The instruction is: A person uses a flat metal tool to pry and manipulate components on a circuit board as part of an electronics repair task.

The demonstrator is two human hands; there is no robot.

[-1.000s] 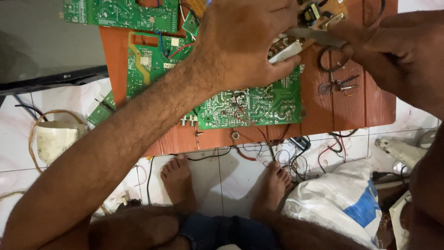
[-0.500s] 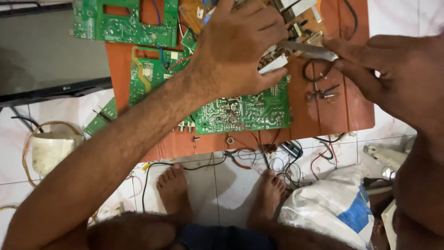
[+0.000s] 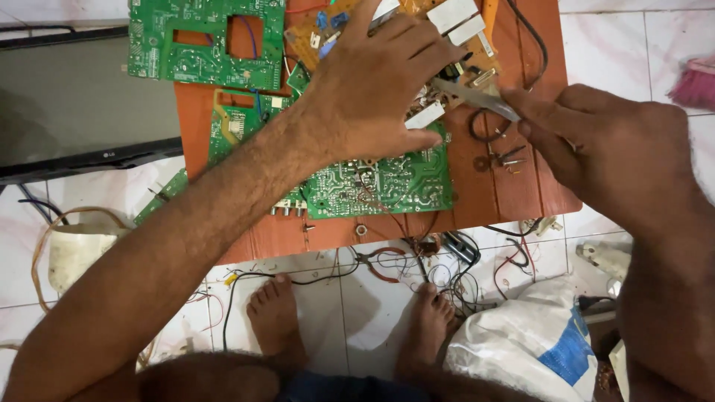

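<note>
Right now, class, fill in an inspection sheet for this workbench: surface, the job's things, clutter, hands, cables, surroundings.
Surface: low orange wooden table, crowded.
Job's things: yellowish circuit board under the left hand; metal tool in the right hand.
Clutter: green circuit boards, small loose parts.
Hands: left hand pressing on the board; right hand gripping the tool.
Cables: tangled wires on the floor by bare feet.
Surroundings: white tiled floor, flat screen, white sack, pink brush.
</note>
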